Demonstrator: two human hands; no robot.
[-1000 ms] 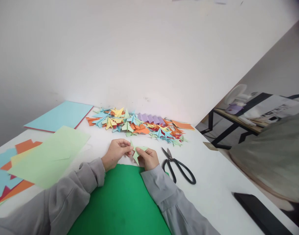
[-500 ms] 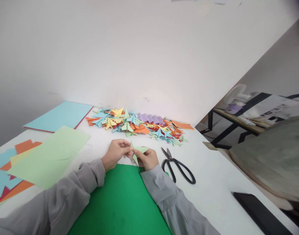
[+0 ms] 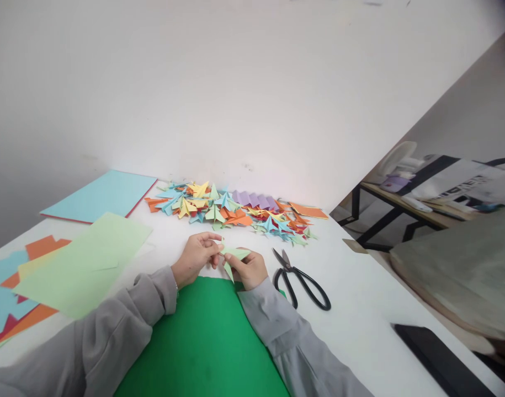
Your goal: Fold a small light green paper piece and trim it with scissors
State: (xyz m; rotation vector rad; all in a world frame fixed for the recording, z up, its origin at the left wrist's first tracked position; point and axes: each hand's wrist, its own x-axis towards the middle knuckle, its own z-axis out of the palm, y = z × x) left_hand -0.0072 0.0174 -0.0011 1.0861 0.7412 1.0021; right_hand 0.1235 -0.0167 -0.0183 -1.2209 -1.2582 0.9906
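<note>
Both hands pinch a small light green folded paper piece (image 3: 234, 255) just above the white table (image 3: 360, 309). My left hand (image 3: 195, 256) holds its left side with fingertips; my right hand (image 3: 248, 268) grips its right side and lower point. A dark green sheet (image 3: 206, 342) lies under my wrists. Beyond my hands a pile of folded paper shapes (image 3: 231, 212) in blue, yellow, orange, green and purple stretches along the wall.
Black scissors (image 3: 302, 281) lie shut to the right of my right hand. Light green (image 3: 86, 264), blue (image 3: 103, 196) and orange sheets lie at the left. A black flat object (image 3: 438, 361) sits at the table's right edge. A desk stands beyond it.
The folded piece has tilted flatter between my fingers, its upper tip lower than before. My left fingers have shifted slightly on it. Nothing else on the table moved.
</note>
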